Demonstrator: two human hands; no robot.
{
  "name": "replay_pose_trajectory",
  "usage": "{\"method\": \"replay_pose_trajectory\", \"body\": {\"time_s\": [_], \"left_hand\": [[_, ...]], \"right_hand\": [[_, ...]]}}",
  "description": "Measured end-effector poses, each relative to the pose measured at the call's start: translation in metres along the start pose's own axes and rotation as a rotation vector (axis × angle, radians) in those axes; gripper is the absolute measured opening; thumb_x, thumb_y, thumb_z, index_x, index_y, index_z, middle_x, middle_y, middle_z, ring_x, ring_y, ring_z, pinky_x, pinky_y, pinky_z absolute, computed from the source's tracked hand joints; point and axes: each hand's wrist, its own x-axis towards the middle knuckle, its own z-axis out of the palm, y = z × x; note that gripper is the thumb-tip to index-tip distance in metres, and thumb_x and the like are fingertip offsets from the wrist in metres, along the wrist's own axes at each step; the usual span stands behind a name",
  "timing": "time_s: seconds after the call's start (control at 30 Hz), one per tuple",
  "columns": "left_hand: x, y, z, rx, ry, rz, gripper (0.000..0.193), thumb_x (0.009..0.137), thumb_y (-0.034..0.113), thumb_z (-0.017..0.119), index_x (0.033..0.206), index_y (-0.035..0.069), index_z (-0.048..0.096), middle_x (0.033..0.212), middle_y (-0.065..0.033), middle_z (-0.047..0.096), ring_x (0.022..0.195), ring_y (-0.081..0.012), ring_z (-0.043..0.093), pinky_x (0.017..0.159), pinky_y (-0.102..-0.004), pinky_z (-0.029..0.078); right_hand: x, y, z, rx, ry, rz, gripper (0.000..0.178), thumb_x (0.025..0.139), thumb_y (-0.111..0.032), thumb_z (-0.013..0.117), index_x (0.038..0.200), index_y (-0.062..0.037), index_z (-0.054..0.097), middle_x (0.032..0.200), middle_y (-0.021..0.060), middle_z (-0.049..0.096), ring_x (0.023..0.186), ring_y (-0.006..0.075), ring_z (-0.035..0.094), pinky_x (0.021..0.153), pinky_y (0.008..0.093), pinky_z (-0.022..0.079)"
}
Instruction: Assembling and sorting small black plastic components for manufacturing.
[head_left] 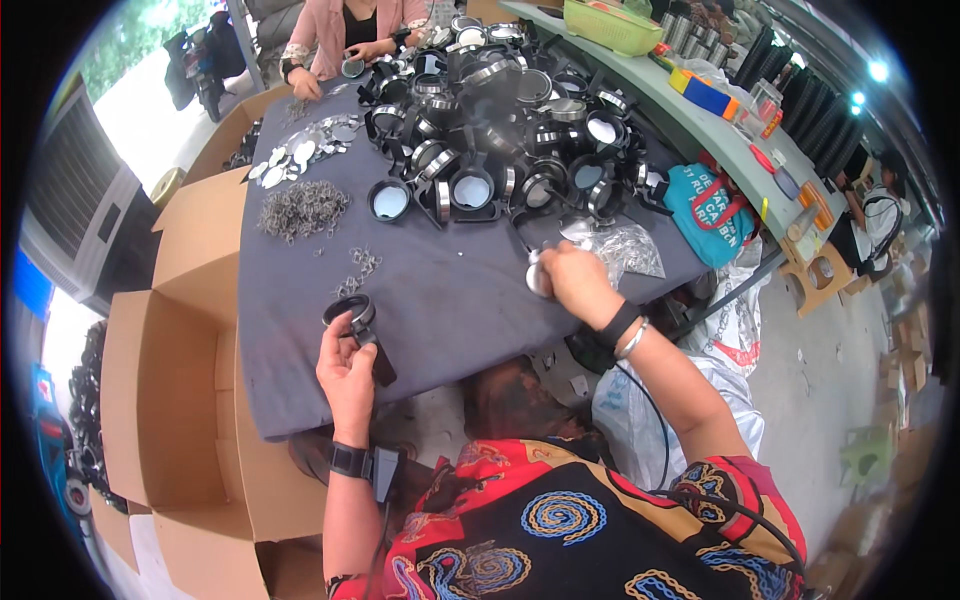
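Note:
Over the table's near left edge, my left hand (346, 378) is closed around a black round lid (352, 307) with a black strap-like piece hanging below it. Farther right, the fingers of my right hand (582, 284) pinch a silvery-white round disc (537, 279) just at the cloth. A clear plastic bag of small metal pieces (628, 250) lies beside that hand. Small wire clips (360, 268) are scattered beyond the lid, with a larger heap of clips (303, 210) behind them. A big pile of black and silver lids (480, 120) covers the far part of the table.
The table (430, 300) has a grey cloth. White and silver discs (310, 145) lie at its far left, near a co-worker's hands (305, 84). Open cardboard boxes (180, 400) stand along the left. A teal bag (708, 212) sits at the right edge beside white sacks (735, 310).

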Motion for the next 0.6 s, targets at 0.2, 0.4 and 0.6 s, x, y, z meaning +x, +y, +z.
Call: {"method": "replay_pose_trajectory", "body": {"time_s": [0.2,0.4,0.6], "left_hand": [[0.000,0.002,0.001,-0.003,0.006,0.015,0.044,0.081,-0.008,0.054,0.124,0.000,0.051,0.075,0.0036,0.051,0.065,-0.0015,0.044,0.059,-0.0162,0.036],[0.001,-0.003,-0.003,-0.033,-0.004,0.021,0.044,0.081,-0.008,0.055,0.124,0.001,0.051,0.077,0.0040,0.051,0.065,-0.0004,0.042,0.059,-0.0154,0.035],[0.001,-0.005,0.003,-0.033,0.021,0.012,0.044,0.080,-0.007,0.057,0.123,0.002,0.052,0.077,0.0037,0.054,0.062,0.0002,0.043,0.054,-0.0162,0.035]], "right_hand": [[0.005,-0.020,0.001,0.108,0.014,-0.019,0.012,0.080,-0.014,0.058,0.086,-0.0039,0.060,0.086,0.0187,0.058,0.071,0.0362,0.063,0.063,0.0453,0.052],[0.013,-0.023,0.003,0.313,0.022,0.063,0.012,0.079,-0.016,0.062,0.083,-0.0051,0.060,0.082,0.0173,0.060,0.078,0.0377,0.061,0.071,0.0456,0.049],[0.012,-0.030,0.001,0.263,0.114,0.194,0.021,0.072,-0.005,0.060,0.091,0.0007,0.053,0.084,0.0237,0.063,0.080,0.0411,0.062,0.072,0.0471,0.049]]}}
